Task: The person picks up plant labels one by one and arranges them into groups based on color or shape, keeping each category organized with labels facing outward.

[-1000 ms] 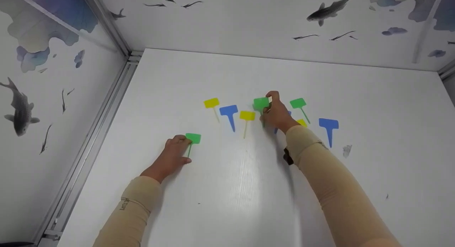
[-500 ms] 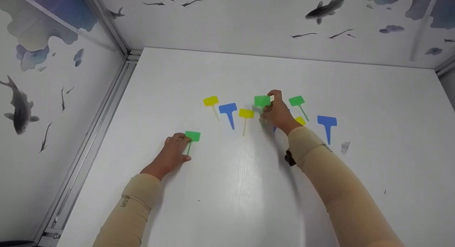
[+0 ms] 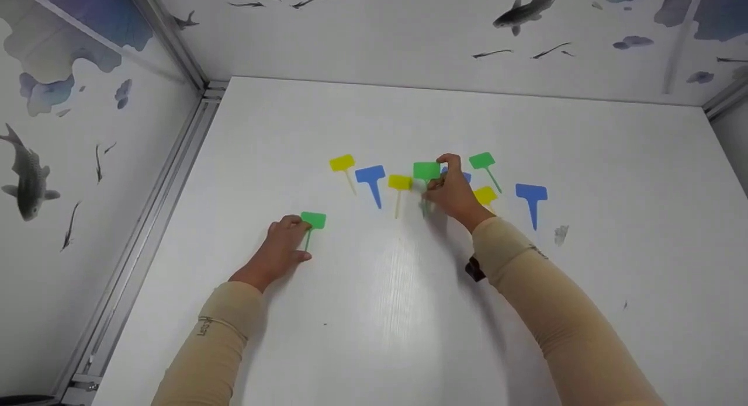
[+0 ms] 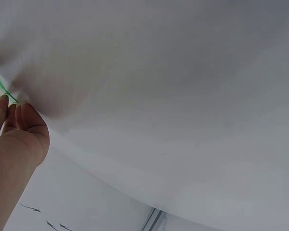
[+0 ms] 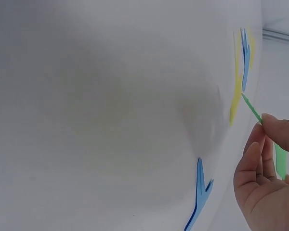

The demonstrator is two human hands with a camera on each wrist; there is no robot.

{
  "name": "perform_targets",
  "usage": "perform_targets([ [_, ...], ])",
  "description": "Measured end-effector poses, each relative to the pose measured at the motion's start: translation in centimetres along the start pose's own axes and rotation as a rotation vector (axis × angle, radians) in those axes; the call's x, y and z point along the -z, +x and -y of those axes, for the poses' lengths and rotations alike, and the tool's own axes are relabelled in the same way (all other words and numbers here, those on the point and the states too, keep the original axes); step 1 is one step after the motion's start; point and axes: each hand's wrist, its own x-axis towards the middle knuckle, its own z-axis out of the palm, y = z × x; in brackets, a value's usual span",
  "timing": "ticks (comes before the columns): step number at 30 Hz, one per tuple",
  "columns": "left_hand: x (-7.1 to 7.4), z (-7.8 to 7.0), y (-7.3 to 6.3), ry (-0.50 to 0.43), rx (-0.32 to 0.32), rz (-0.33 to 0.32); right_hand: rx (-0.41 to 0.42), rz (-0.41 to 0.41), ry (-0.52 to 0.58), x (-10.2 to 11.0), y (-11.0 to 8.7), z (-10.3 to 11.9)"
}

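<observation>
In the head view my left hand (image 3: 280, 242) is at the left of the white table, its fingers and thumb holding a green plant label (image 3: 314, 220) by the edge of its head and its thin stem. In the left wrist view that stem (image 4: 5, 89) runs between the fingertips. Farther right, my right hand (image 3: 453, 190) pinches another green plant label (image 3: 426, 170) by the stem. The right wrist view has the stem (image 5: 252, 108) pointing out from the thumb and finger, apart from the tabletop. Beneath this hand lies a partly hidden blue label (image 3: 466, 177).
Left of my right hand lie a yellow label (image 3: 342, 163), a blue one (image 3: 370, 174) and another yellow one (image 3: 400, 182). On its right are a green label (image 3: 482, 160), a yellow one (image 3: 485, 195) and a blue one (image 3: 531, 192). Fish-patterned panels (image 3: 362, 38) border the table (image 3: 350, 114).
My right hand has lifted its green label and shifted slightly toward me, uncovering more of the blue and yellow labels near it. My left hand keeps its place, while the head view shifts a little.
</observation>
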Motion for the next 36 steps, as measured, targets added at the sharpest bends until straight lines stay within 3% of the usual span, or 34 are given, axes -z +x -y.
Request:
perform_targets([
  [19, 0.0, -0.4, 0.5, 0.004, 0.000, 0.016, 0.053, 0.016, -0.025, -2.7, -2.7, -0.2],
  [36, 0.1, -0.3, 0.1, 0.002, 0.028, 0.020, 0.021, 0.018, -0.018, -6.2, -4.1, 0.9],
])
